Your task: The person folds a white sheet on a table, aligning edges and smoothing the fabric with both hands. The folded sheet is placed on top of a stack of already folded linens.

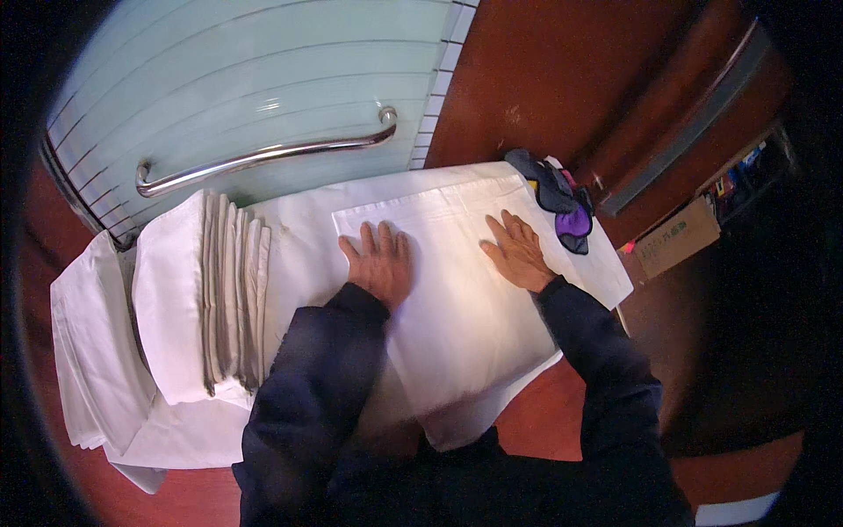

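Note:
Both palms rest flat on a white cloth, which lies spread over a white-covered table or bed. My left hand presses near the cloth's left edge, fingers spread. My right hand lies toward its right side, fingers slightly apart. The cloth's near end hangs over the front edge, close to my body. Left of my left hand stands a tall stack of folded white cloths. A second, smaller pile of folded white cloths sits farther left.
A dark and purple fabric item lies at the far right corner. Behind are a pale glass panel with a chrome bar handle and a reddish-brown panel. A cardboard box is at right, beside shelving holding small items.

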Available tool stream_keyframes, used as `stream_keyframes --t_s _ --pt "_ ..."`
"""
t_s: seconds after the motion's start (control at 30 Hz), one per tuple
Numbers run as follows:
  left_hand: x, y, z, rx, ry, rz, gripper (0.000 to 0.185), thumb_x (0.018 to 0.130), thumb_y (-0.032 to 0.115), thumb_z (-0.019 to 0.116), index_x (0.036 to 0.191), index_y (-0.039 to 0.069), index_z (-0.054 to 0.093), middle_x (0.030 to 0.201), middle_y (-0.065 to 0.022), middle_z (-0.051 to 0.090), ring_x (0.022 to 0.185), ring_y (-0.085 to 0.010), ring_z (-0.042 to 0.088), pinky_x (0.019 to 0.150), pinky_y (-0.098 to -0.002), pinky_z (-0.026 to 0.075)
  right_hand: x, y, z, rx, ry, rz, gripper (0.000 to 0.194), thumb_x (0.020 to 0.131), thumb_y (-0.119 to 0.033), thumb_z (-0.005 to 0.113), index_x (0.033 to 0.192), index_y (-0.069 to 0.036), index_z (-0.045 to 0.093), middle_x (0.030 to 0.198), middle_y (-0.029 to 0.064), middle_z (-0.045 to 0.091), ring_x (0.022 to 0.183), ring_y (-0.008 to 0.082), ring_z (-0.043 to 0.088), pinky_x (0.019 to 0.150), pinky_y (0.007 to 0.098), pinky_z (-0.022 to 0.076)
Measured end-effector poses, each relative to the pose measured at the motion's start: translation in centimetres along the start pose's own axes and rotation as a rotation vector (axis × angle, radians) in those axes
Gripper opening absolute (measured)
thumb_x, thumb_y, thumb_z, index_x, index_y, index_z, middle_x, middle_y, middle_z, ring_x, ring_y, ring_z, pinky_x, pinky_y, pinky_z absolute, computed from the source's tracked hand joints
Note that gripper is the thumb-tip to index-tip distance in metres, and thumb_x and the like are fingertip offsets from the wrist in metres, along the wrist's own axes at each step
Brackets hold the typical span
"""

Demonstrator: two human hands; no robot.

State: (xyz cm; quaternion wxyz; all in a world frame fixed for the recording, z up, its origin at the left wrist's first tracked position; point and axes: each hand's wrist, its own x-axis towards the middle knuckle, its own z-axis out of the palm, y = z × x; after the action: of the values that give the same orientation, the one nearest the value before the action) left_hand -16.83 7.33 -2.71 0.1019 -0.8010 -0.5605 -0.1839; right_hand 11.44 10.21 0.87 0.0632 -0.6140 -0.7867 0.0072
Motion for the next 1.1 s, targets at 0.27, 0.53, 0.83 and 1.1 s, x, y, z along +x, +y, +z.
stream_keyframes --t_s 0.27,0.53,0.83,1.1 --pt "0.1 -0.8 0.3 0.020 -0.034 0.065 0.043 0.093 0.025 0.045 0.131 0.005 0.051 0.139 -0.0252 0.043 0.133 -0.0471 0.036 0.095 -0.0739 0.030 -3.4 1.8 1.0 -0.026 0.160 -0.051 0.059 0.097 -0.048 0.043 0.142 -0.010 0.044 0.147 0.0250 0.036 0.136 0.0415 0.031 0.112 0.0520 0.0205" --pt "0.4 0.4 -1.3 -0.196 0.153 0.392 0.039 0.088 0.016 0.055 0.125 0.002 0.054 0.128 -0.0288 0.053 0.128 -0.0479 0.042 0.105 -0.0579 0.034 -3.4 1.6 0.5 0.013 0.186 -0.030 0.059 0.097 -0.049 0.040 0.142 -0.010 0.044 0.148 0.0235 0.035 0.137 0.0400 0.029 0.113 0.0533 0.0190" --pt "-0.8 10.6 -2.6 -0.363 -0.096 0.595 0.040 0.094 0.031 0.056 0.128 0.011 0.058 0.142 -0.0165 0.045 0.135 -0.0407 0.036 0.110 -0.0555 0.030 -3.6 2.0 1.1 0.068 0.271 -0.074 0.058 0.094 -0.048 0.045 0.136 -0.008 0.049 0.143 0.0240 0.039 0.134 0.0408 0.032 0.111 0.0562 0.0210" --pt "-4.1 12.0 -5.2 -0.184 -0.205 0.493 0.054 0.095 0.039 0.054 0.144 0.018 0.042 0.153 -0.0229 0.026 0.140 -0.0464 0.025 0.105 -0.0687 0.022 -3.7 2.2 0.9 0.104 0.283 -0.074 0.057 0.094 -0.046 0.046 0.135 -0.007 0.048 0.143 0.0241 0.037 0.134 0.0425 0.032 0.110 0.0568 0.0216"
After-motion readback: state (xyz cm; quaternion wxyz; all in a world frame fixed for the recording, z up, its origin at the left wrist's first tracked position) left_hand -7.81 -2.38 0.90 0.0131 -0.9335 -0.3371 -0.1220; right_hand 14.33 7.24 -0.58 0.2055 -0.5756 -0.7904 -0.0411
